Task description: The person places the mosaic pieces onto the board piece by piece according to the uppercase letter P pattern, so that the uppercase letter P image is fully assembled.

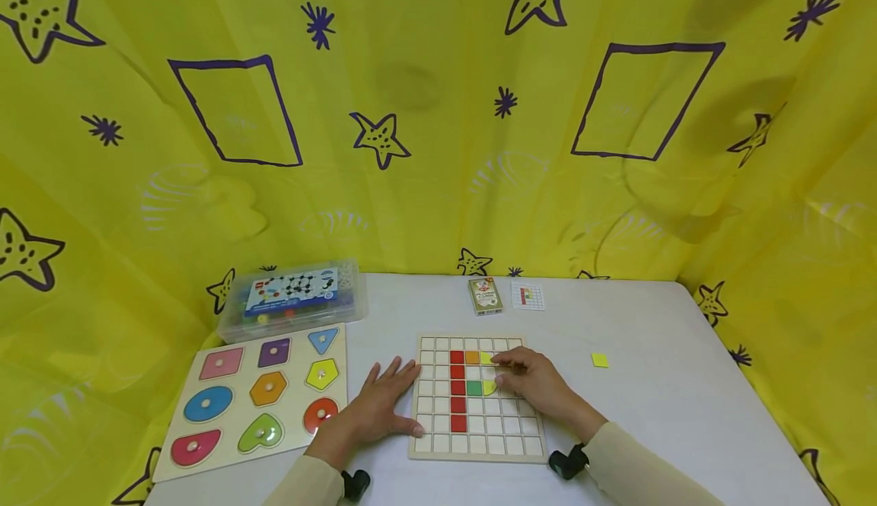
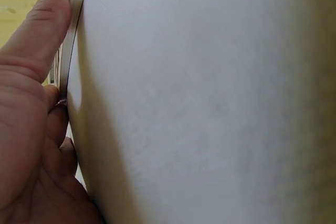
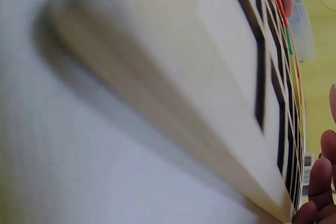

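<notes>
A wooden grid board (image 1: 478, 457) lies on the white table, with red square tiles (image 1: 458, 388) in one column. Beside that column are an orange tile (image 1: 472, 358), a green tile (image 1: 474, 389) and two yellow pieces, one square (image 1: 486, 358) and one rounded (image 1: 489, 388). My left hand (image 1: 377, 408) rests at the board's left edge, fingers spread and thumb on the frame. Over the right part of the board, my right hand (image 1: 537, 383) has its index fingertip at the yellow square; its thumb is apart, near the rounded yellow piece. Part of the grid is hidden beneath this hand.
A loose yellow square (image 1: 599, 360) lies to the right. Behind the board are a playing-card box (image 1: 485, 296) and a small card with a coloured grid pattern (image 1: 527, 296). A shape puzzle (image 1: 233, 369) and a clear plastic case (image 1: 294, 300) are at the left.
</notes>
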{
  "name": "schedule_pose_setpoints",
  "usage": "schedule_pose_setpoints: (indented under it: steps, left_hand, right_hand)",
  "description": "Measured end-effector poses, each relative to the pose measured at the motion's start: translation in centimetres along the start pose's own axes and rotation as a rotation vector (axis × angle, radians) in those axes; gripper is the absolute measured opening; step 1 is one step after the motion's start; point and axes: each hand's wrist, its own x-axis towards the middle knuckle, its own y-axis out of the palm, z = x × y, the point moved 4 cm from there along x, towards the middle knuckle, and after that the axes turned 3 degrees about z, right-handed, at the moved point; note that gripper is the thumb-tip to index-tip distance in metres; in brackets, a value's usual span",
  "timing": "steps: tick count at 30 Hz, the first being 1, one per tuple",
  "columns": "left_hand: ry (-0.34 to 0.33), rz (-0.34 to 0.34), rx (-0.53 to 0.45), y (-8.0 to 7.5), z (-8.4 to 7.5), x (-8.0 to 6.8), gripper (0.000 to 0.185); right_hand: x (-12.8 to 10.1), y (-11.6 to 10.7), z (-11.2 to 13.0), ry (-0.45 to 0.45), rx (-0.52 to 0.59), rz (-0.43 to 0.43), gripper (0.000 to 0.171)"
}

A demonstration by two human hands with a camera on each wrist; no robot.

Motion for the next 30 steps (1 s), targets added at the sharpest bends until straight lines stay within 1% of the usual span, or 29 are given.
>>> schedule_pose_setpoints:
  steps: [7,13,17,20,25,30]
  left_hand:
    - [0.012,-0.004,-0.001,0.1,0.0,-0.1,0.111]
    - [0.024,-0.008,-0.01,-0.2,-0.3,-0.2,0.111]
    - [0.016,-0.008,0.0,-0.2,-0.4,-0.2,0.111]
    - [0.009,-0.006,0.004,-0.1,-0.4,-0.2,0.111]
    - [0.005,-0.006,0.001,-0.1,-0.4,-0.2,0.111]
    - [0.005,-0.007,0.002,0.0,-0.2,-0.1,0.111]
  right_hand:
    - [-0.2,-0.9,-0.2,0.017,0.04,-0.016,0.03]
    - [-0.7,-2.6,-1.0,0.035,0.054,-0.055,0.033]
    - [-1.3,-4.6,-1.9,0.014,0.045,-0.123,0.034]
    - [-1.9,-6.5,-2.6,-0.002,0.006,-0.177,0.036]
    - [-3.3,-9.7,-4.1,0.041,-0.062,-0.239,0.038]
    - [-4.8,-12.2,-5.8,0.088,-0.087,-0.254,0.044]
